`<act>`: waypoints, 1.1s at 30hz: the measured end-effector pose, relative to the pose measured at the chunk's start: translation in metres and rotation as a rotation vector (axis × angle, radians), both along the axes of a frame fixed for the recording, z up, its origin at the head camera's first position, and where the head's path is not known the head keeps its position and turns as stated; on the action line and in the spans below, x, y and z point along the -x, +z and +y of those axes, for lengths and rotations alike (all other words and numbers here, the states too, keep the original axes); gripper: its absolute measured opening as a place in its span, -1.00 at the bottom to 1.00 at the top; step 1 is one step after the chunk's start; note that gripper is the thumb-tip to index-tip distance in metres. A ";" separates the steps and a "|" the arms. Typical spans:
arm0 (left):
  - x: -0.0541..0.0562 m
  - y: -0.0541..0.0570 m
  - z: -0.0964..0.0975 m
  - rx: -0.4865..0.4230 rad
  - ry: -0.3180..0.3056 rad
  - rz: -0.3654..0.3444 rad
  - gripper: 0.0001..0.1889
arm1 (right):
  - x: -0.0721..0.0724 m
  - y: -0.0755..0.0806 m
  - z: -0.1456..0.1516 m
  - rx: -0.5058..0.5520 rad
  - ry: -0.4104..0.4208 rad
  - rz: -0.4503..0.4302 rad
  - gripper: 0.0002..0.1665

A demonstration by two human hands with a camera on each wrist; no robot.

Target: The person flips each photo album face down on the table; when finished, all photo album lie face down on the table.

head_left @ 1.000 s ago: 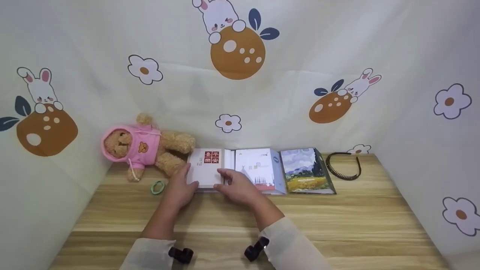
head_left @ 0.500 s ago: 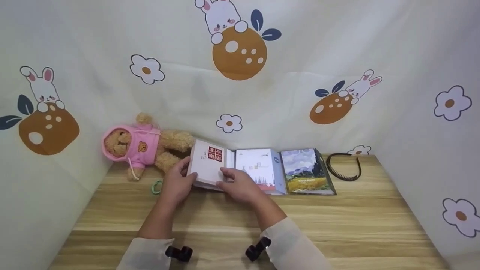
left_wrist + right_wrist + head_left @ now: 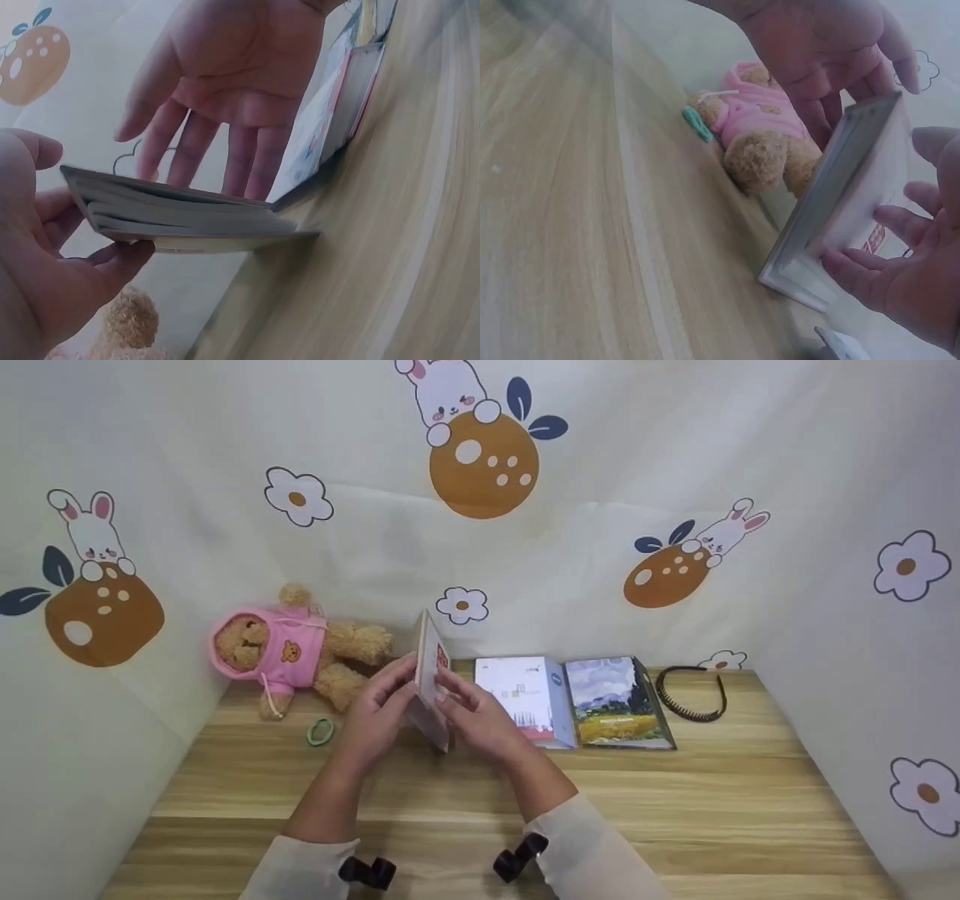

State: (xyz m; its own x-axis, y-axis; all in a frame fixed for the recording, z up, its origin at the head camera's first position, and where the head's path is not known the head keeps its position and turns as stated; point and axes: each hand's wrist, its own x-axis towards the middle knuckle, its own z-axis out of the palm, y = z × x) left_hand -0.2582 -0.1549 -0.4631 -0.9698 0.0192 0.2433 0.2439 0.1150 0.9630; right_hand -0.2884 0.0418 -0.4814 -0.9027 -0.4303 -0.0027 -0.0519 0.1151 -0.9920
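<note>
A white book (image 3: pixel 430 679) with red square characters on its cover stands on edge, tilted, above the wooden table. My left hand (image 3: pixel 377 716) holds it; in the left wrist view, the fingers (image 3: pixel 124 266) wrap its edge and a gap shows between pages and cover. On its other face, my right hand (image 3: pixel 481 724) touches the printed cover with nearly straight fingers, as the right wrist view shows. Right of the hands lie a pale illustrated book (image 3: pixel 515 697) and a landscape-painting book (image 3: pixel 609 701).
A teddy bear in a pink hoodie (image 3: pixel 301 656) lies at the back left. Near it is a green hair tie (image 3: pixel 320 731). A black toothed headband (image 3: pixel 691 718) lies at the back right. Printed cloth (image 3: pixel 570 555) hangs behind the table.
From lying flat beside the other books, the white book has been lifted and turned up on edge. My right hand's fingers now lie against its cover instead of its side.
</note>
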 end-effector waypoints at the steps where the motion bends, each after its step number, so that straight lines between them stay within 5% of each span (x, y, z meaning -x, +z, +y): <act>1: 0.000 -0.001 0.002 0.001 -0.012 0.002 -0.54 | 0.000 0.001 0.000 0.035 -0.013 -0.011 -0.28; 7: 0.005 -0.012 0.010 0.015 -0.032 -0.074 -0.34 | 0.000 0.005 0.003 0.033 -0.124 -0.084 -0.26; 16: 0.007 -0.015 0.008 -0.019 -0.013 -0.203 -0.16 | -0.001 0.002 0.002 0.044 -0.098 -0.136 -0.29; 20: 0.006 -0.011 0.007 -0.003 -0.007 -0.174 -0.26 | -0.001 0.002 0.002 0.082 -0.060 -0.115 -0.26; 25: 0.007 -0.015 0.003 -0.007 -0.042 -0.224 -0.40 | 0.002 0.003 0.005 0.065 -0.171 0.032 -0.39; 29: 0.008 -0.026 -0.002 0.147 -0.074 -0.275 -0.38 | 0.004 0.003 0.005 0.060 -0.258 0.144 -0.49; 33: 0.007 -0.036 -0.006 0.349 -0.051 -0.264 -0.30 | 0.003 0.003 0.004 0.002 -0.248 0.152 -0.45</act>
